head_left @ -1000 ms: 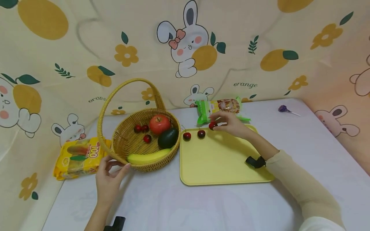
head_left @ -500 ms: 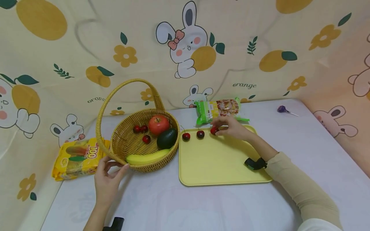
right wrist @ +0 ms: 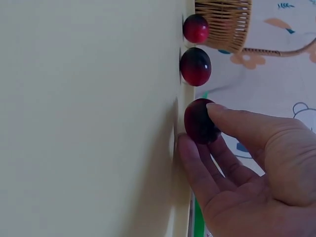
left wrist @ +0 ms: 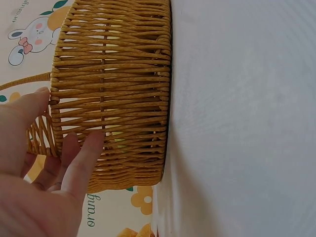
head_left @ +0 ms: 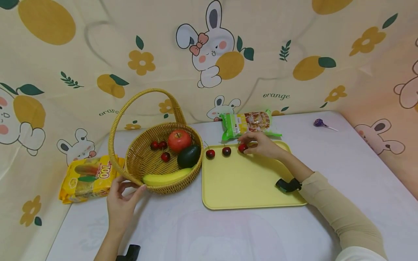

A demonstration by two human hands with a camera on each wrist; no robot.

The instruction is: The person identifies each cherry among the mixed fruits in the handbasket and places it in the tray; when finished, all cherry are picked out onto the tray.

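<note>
My right hand pinches a dark red cherry between thumb and fingers at the far edge of a yellow tray. Two more cherries stand in a row to its left on the tray, the middle cherry and the left cherry. My left hand grips the near left rim of a wicker basket, by the foot of its handle. Inside the basket lie a red apple, a dark green avocado, a banana and three cherries.
A yellow snack packet lies left of the basket. Behind the tray is a green snack packet, partly covered by my right hand. A lollipop lies at the back right, before the printed cloth backdrop.
My right hand has lowered the cherry slightly toward me, into line with the other two on the tray, and has held nearly still since. My left hand stays on the basket.
</note>
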